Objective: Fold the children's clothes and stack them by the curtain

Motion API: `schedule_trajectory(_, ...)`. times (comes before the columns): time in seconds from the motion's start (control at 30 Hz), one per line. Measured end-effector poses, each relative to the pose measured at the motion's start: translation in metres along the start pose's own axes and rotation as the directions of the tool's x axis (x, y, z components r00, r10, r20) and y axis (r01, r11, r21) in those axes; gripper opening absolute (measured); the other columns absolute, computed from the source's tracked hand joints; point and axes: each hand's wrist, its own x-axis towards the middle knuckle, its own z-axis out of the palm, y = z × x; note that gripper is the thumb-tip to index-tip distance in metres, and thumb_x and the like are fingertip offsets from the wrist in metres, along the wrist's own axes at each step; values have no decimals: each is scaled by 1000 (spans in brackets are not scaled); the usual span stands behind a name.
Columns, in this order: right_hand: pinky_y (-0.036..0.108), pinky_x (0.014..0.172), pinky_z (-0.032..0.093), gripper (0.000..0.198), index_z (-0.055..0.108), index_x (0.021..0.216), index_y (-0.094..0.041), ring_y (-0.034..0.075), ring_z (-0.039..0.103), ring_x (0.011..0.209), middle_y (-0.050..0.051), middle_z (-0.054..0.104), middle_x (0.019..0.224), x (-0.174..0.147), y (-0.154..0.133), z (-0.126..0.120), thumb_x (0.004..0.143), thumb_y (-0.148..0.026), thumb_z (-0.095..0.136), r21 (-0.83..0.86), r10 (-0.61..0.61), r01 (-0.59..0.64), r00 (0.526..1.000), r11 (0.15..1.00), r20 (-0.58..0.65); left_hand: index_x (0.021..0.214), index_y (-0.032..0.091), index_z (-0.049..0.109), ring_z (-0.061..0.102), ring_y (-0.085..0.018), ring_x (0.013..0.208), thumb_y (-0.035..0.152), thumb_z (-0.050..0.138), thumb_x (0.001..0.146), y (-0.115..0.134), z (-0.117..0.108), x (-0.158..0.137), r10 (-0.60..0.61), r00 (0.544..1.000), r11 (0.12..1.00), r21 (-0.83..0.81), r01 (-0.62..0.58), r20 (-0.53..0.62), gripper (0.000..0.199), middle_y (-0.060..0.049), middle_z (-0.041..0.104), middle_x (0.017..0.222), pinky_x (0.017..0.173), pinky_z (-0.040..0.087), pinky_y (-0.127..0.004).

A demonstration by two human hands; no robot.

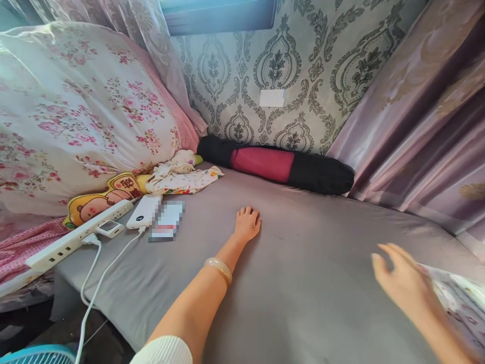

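Note:
My left hand [248, 224] rests palm down on the grey bed sheet [303, 293], with its fingers slightly bent and a little apart. It holds nothing that I can see. A pale bangle [219, 270] circles that wrist. Further right, my right hand [405, 278] hovers over the sheet, somewhat blurred, its thumb spread away from the fingers and nothing in its grasp. Beside and partly behind the right wrist lies a floral cloth [460, 293] at the right edge.
Along the wall stretches a long black and red bag [261, 163]. At left are a power strip [81, 232], a white power bank [144, 211] on a cable, a blurred-out flat item [166, 221], crumpled patterned cloth [184, 178], a yellow cartoon cushion [94, 205] and a large floral-covered bundle [87, 111].

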Motion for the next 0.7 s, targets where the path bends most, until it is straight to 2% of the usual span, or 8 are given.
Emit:
schedule_trajectory(0.07,41,103,38,52,58,122,-13,28,50,122,18,55,130,2,-59,31,84,-41,36,46,-54,48,991,998,124,110,21,63,41,-31,122,33,44,88,-4,-1,5,-77,997,982,-174,73,-14,32,-12,55,124,104,32,-49)
schedule_trajectory(0.13,40,104,38,52,57,122,-12,26,50,124,16,54,133,-2,-112,52,86,-41,33,85,-128,111,965,990,229,108,20,64,46,-28,118,28,44,88,-12,-2,11,-151,988,945,-298,135,-33,30,-11,59,118,103,35,-46)
schedule_trajectory(0.2,39,106,36,53,53,127,-11,25,45,129,16,49,138,-8,-154,64,89,-41,33,115,-207,180,930,977,304,109,18,63,54,-23,110,25,40,90,-22,-4,17,-209,977,916,-360,176,-53,31,-11,64,111,99,41,-40)
schedule_trajectory(0.27,41,106,35,56,48,133,-9,26,41,132,18,45,141,-15,-182,71,91,-42,32,123,-221,189,906,974,360,110,17,62,60,-19,102,24,35,92,-33,-8,22,-270,960,878,-428,216,-69,33,-11,65,107,93,47,-36)
schedule_trajectory(0.37,49,108,29,59,45,136,-8,30,33,136,20,40,144,-25,-202,79,93,-45,31,82,-220,204,895,976,389,108,15,62,65,-16,92,23,33,93,-52,-16,28,-355,931,818,-508,268,-81,33,-13,66,105,81,54,-30)
schedule_trajectory(0.53,50,109,24,59,45,136,-8,32,31,137,19,37,147,-33,-204,88,95,-45,26,2,-226,240,913,971,340,103,12,63,67,-16,84,21,40,89,-89,-43,39,-468,873,780,-529,334,-139,29,-13,68,100,69,55,-27)
schedule_trajectory(0.6,50,109,25,59,46,136,-8,32,32,136,19,38,146,-34,-204,89,95,-44,25,-18,-233,252,918,968,322,101,12,64,66,-18,84,21,42,87,-108,-62,45,-508,843,786,-495,369,-178,28,-12,69,98,69,54,-28)
schedule_trajectory(0.7,50,109,25,58,47,136,-8,31,33,136,19,39,145,-35,-206,86,95,-43,24,-35,-230,253,922,967,312,99,13,66,64,-20,95,19,45,83,-139,-99,51,-553,793,809,-393,437,-257,26,-10,69,100,79,51,-29)
